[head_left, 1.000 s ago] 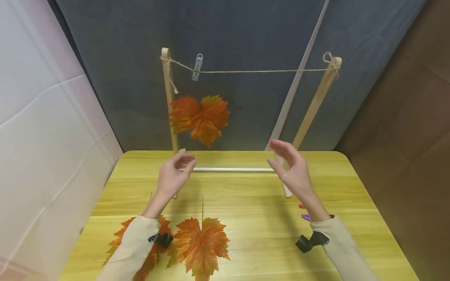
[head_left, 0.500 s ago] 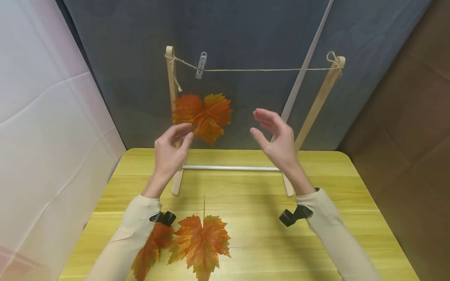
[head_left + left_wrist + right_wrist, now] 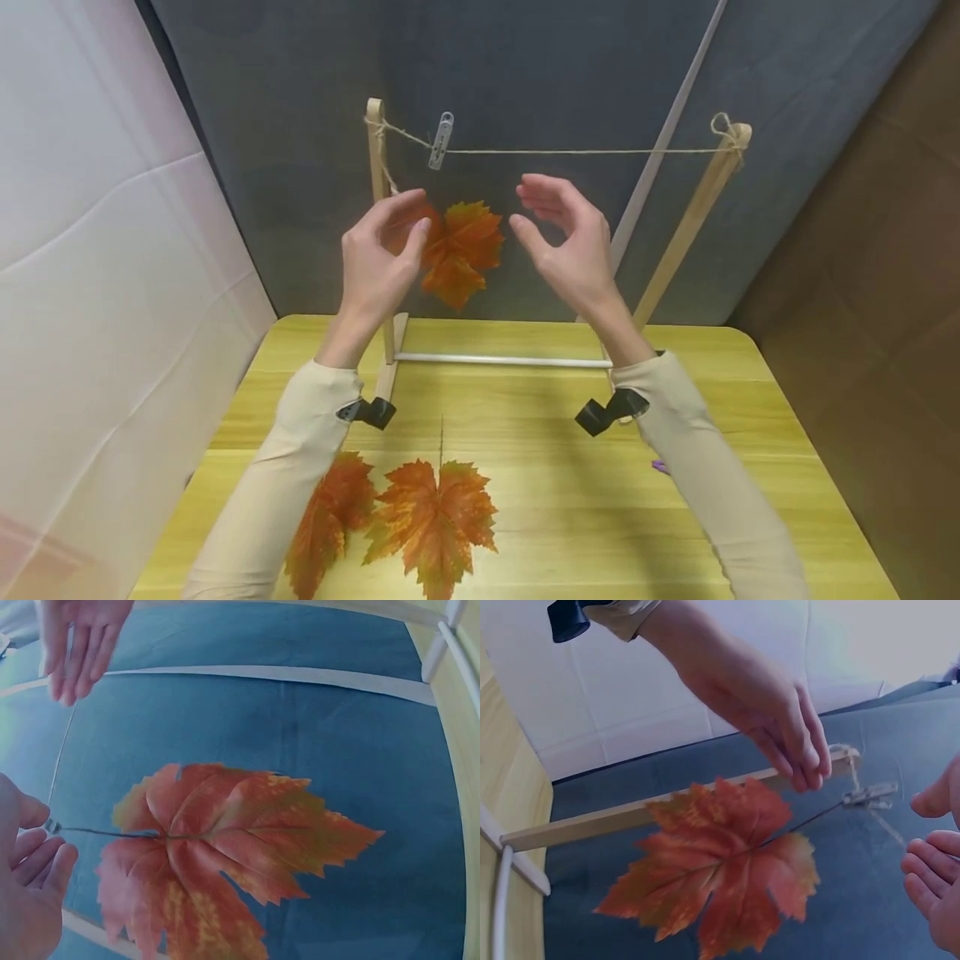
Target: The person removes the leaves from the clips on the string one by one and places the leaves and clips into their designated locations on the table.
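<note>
An orange-red maple leaf point(image 3: 476, 242) hangs by its thin stem from a clear clothespin point(image 3: 441, 142), which grips a twine line point(image 3: 570, 152) near its left end. My left hand point(image 3: 381, 258) is raised in front of the leaf and overlaps its left part in the head view, thumb and fingers apart. Level with it on the leaf's right is my right hand point(image 3: 573, 246), fingers gently bent, holding nothing. From the right wrist view, the leaf point(image 3: 727, 862) and clothespin point(image 3: 868, 796) appear between both hands, apart from the fingers.
Two wooden posts, left point(image 3: 377, 150) and right point(image 3: 693, 217), carry the twine, with a white bar point(image 3: 502, 360) joining their feet. Two more leaves, one at centre point(image 3: 438, 525) and one by the left sleeve point(image 3: 330, 517), lie on the table. A small purple item point(image 3: 659, 467) lies beside the right sleeve.
Both hands have risen from low over the table to the height of the hanging leaf, the right one also moving left. The leaf and clothespin still hang from the twine.
</note>
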The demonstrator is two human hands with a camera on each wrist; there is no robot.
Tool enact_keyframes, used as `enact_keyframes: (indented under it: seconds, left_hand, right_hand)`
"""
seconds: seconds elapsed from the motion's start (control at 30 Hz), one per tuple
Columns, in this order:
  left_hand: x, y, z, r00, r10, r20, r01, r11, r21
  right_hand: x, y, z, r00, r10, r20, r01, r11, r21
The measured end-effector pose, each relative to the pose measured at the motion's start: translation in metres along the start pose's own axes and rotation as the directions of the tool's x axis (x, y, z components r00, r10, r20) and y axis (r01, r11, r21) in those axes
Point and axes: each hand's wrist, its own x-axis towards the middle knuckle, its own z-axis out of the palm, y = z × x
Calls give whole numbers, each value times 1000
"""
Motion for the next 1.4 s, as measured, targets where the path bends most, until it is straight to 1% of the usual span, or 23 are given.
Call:
enact_keyframes:
  seconds: [0.13,0.27,0.33,0.4,0.6,0.67,0.77,1.0,1.13,1.4]
  left_hand:
    - [5,5,7,1000,-6,9,6,1000,-23]
    - [11,10,12,997,-68,27,68,998,-13]
    - [17,12,13,994,-104,39,104,995,-10]
    - [22,12,16,991,-127,51,128,992,-10]
    - [32,10,25,986,-155,63,155,988,-9]
    - [35,10,28,985,-161,67,161,987,-9]
    - [38,11,32,982,-173,73,174,985,-3]
    - [44,13,30,980,-193,51,191,981,42]
    - [48,11,29,978,-202,57,199,978,56]
    - [49,9,28,975,-218,49,213,973,91]
  right_hand:
    - [12,-13,2,1000,-5,12,5,1000,-13]
    - [24,-21,4,1000,3,30,-2,999,-46]
    - [30,-24,4,999,6,34,-4,998,-59]
    - [37,-27,2,999,9,33,-6,997,-78]
    - [55,-33,-3,998,51,45,-46,993,-113]
    - [61,-35,-4,995,75,61,-68,991,-117]
    - [68,-38,-3,992,86,95,-72,987,-142]
    - [81,-46,11,974,117,196,-65,966,-251]
    - [88,-50,20,964,138,229,-62,949,-310]
    - [96,-51,32,947,164,274,-58,932,-357]
